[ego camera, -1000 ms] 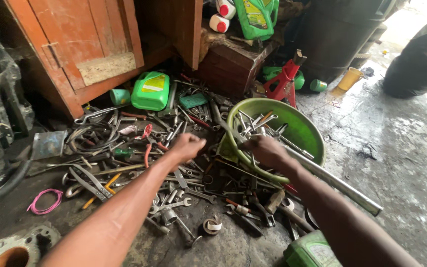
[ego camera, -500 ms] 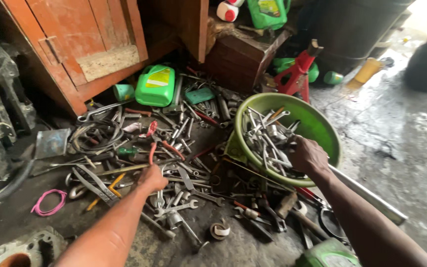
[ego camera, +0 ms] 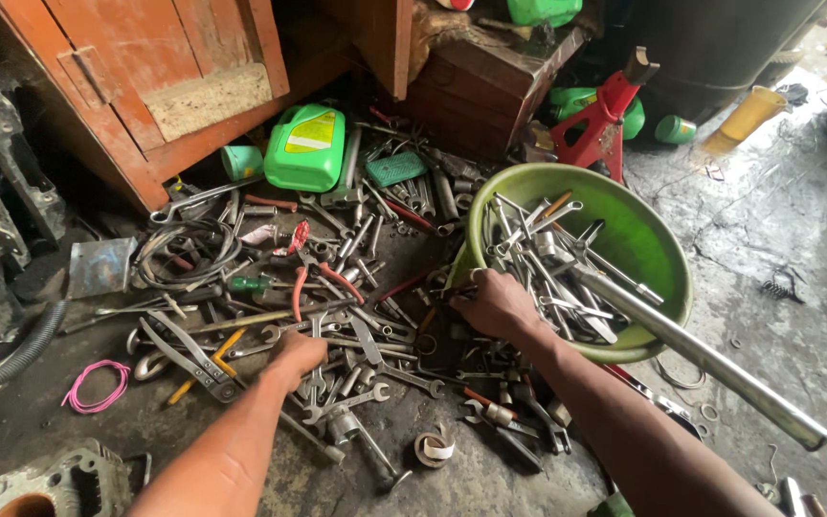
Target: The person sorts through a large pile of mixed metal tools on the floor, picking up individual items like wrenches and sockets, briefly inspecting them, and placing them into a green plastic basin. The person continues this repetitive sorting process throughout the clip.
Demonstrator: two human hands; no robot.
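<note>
The left hand [ego camera: 297, 354] is down in the heap of spanners [ego camera: 356, 335] on the floor [ego camera: 796, 335], near the middle of the scene. Its fingers are curled into the tools, but what they grasp, if anything, cannot be told, since the back of the hand hides them. Just left of it lie yellow-handled pliers [ego camera: 198, 359], and farther left a pink wire loop [ego camera: 96, 386].

The right hand [ego camera: 498, 304] rests at the near left rim of the green basin [ego camera: 643, 239], knuckles up, fingers bent over the edge among the tools. Whether they are clenched on a tool cannot be seen. The basin stands right of the heap and is filled with spanners and other steel tools. A long steel pipe [ego camera: 710, 359] lies across its near right rim and runs out to the near right.

Far from the hands, a green jug [ego camera: 306, 148] lies against an orange cabinet [ego camera: 145, 86]. A red jack stand [ego camera: 603, 120] stands beyond the basin. Red-handled pliers [ego camera: 303, 278] lie in the heap between the jug and the left hand. A roll of tape [ego camera: 433, 447] lies near, between the two forearms. A grey hose [ego camera: 11, 359] curves at the left edge.
</note>
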